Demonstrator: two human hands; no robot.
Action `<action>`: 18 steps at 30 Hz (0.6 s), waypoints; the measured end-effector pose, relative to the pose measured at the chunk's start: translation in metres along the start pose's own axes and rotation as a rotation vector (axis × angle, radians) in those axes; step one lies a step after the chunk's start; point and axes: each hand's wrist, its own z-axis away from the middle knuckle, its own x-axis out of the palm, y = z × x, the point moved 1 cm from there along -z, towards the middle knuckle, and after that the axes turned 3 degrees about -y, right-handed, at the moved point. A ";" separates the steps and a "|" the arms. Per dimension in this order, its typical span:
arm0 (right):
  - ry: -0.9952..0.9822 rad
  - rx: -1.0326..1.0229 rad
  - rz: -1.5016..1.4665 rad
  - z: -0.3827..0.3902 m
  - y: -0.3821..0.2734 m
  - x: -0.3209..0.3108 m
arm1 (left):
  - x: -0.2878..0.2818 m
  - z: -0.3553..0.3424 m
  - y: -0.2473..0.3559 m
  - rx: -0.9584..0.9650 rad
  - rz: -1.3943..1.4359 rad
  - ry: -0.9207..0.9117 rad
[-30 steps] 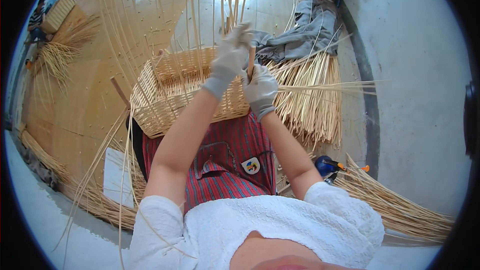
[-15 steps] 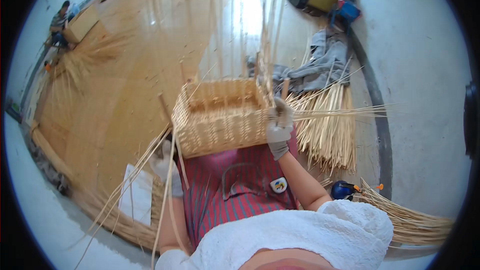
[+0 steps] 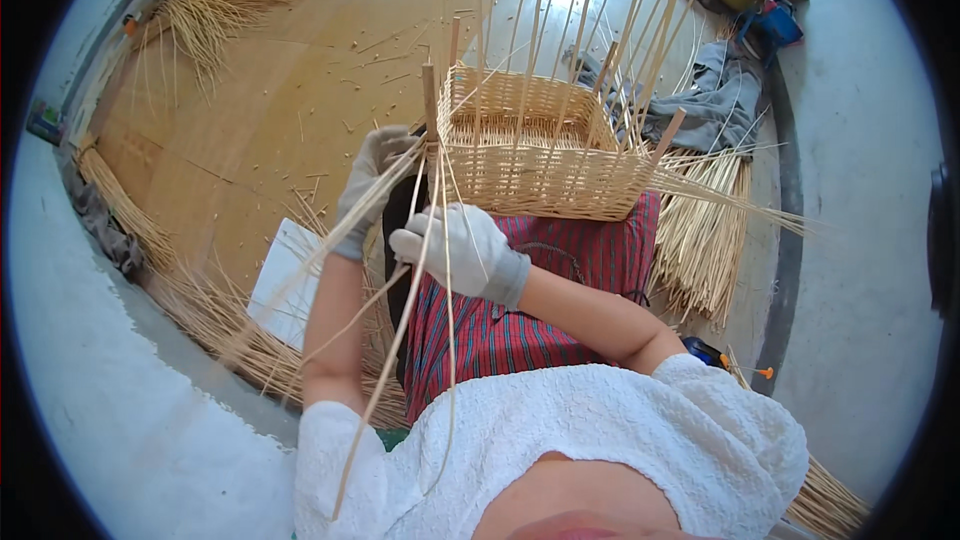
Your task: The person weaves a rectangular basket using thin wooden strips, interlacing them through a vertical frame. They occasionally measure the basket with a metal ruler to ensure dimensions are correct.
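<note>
Two gloved hands work at the near left corner of your half-woven wicker basket [image 3: 545, 155], which rests on the striped cloth [image 3: 520, 310] over your lap. Your left hand [image 3: 370, 185] has its grip closed around loose willow strands [image 3: 400, 310] by the corner stake; your right hand [image 3: 460, 250] is curled shut on the same strands lower down. Open wooden floor [image 3: 250, 110] lies to your left. Upright stakes run past the top edge, and reed bundles [image 3: 700, 230] crowd the right.
</note>
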 end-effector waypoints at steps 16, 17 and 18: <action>0.834 0.731 -0.633 0.081 0.137 -0.011 | 0.028 -0.036 -0.024 0.157 -0.194 0.043; 0.834 0.705 -0.446 0.076 0.132 -0.019 | 0.031 -0.036 -0.024 0.214 -0.304 0.100; 0.805 0.633 -0.582 0.077 0.132 -0.019 | 0.039 -0.035 -0.027 0.157 -0.073 0.126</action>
